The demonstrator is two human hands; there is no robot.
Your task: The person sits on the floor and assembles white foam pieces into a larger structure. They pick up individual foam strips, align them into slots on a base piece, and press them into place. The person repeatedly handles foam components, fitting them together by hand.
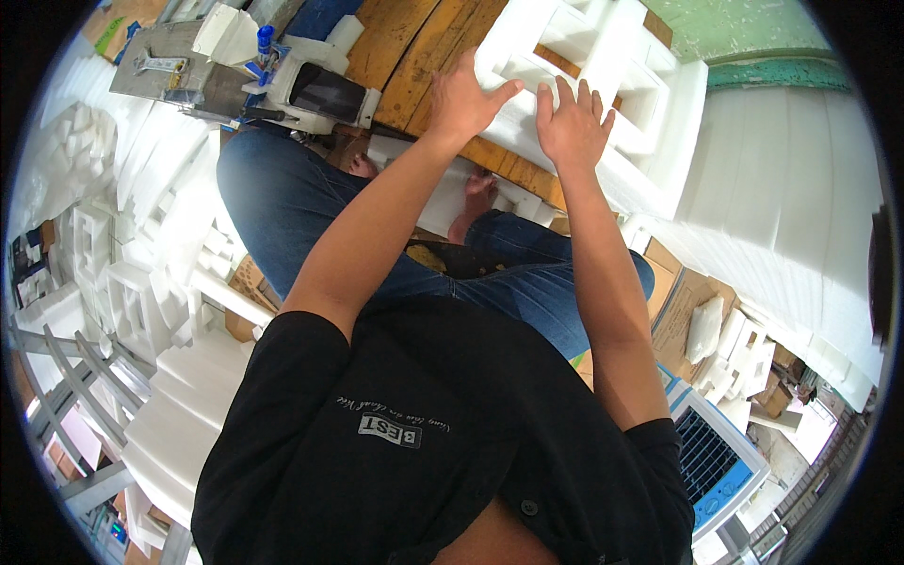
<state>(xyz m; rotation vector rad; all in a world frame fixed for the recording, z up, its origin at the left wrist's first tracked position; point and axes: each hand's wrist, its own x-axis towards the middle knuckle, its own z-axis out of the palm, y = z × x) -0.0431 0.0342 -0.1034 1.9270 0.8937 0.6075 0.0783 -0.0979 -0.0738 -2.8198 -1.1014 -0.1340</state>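
A white foam frame (683, 108) with rectangular cut-outs lies on the brown wooden bench (391, 42), at the upper middle and right. My left hand (463, 102) is at the frame's left edge, thumb stretched out toward the foam and fingers extended over the wood. My right hand (574, 127) rests on the frame's near edge with its fingers spread. Neither hand grips anything that I can see. How firmly the left one touches the foam is hard to tell.
Left of the bench stands a machine (325, 92) with blue fittings, beside a metal plate (137, 80) bearing a wrench (160, 64). White foam sheets (782, 179) are stacked at right, with more foam (188, 414) at left. A blue-and-white air cooler (716, 461) stands lower right.
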